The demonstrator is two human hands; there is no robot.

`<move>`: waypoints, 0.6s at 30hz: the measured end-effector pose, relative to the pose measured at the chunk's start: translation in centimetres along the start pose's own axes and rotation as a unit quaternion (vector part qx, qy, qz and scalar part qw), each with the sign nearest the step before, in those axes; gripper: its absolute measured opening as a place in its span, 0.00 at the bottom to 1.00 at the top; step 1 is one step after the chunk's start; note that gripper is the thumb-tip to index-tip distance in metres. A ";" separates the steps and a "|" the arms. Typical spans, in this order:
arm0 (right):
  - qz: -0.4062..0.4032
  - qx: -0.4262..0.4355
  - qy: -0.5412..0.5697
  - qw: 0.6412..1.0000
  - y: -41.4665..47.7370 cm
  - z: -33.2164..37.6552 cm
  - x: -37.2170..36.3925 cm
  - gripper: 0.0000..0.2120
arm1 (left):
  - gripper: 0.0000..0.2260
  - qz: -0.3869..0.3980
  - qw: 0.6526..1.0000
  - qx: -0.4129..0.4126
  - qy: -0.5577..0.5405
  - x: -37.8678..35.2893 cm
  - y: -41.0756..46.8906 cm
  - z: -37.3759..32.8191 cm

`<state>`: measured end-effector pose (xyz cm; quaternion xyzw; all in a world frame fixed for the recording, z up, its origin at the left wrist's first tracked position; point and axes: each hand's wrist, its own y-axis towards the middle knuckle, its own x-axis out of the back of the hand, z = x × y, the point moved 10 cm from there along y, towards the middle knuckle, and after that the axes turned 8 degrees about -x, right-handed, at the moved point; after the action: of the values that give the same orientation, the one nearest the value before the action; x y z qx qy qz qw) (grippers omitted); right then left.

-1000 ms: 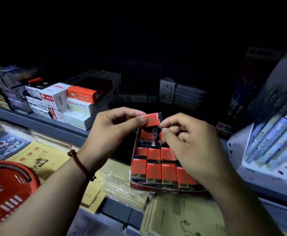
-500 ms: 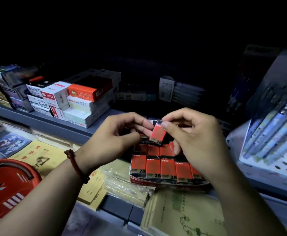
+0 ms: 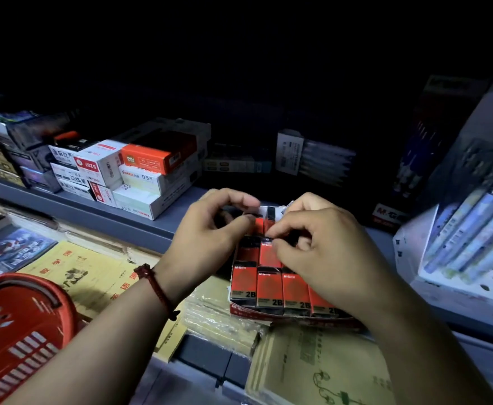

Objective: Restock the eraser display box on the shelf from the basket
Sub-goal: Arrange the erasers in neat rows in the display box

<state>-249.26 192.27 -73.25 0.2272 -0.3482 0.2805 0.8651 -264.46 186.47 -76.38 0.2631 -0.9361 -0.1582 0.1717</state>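
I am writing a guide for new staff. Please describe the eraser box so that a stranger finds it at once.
Start at the red basket, lower left, and go right to where the left hand and right hand meet. Under them lies an open red box. Only it holds rows of red erasers marked 2B.

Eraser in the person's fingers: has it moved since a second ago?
Yes. The eraser went down from above the display box into its back row.

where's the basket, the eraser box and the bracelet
basket (image 3: 20, 346): head view, slotted side wall
eraser box (image 3: 248, 311): head view, front lip
bracelet (image 3: 158, 291): head view, cord across the wrist
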 end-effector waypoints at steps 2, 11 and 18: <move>-0.006 0.001 -0.001 1.000 0.0 0.0 0.0 0.08 | 0.10 0.009 0.999 -0.006 0.034 -0.1 0.2 0.0; -0.082 -0.004 0.058 0.995 0.0 -0.6 1.7 0.09 | 0.14 0.076 0.995 0.031 0.048 -1.6 0.4 -0.4; -0.076 -0.003 0.085 0.993 0.0 -0.8 1.5 0.08 | 0.13 0.039 0.992 0.076 -0.093 0.8 0.2 -0.1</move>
<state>-247.97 193.21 -72.63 0.2254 -0.2557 0.2312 0.9112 -265.18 186.16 -76.06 0.2233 -0.9668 -0.1035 0.0690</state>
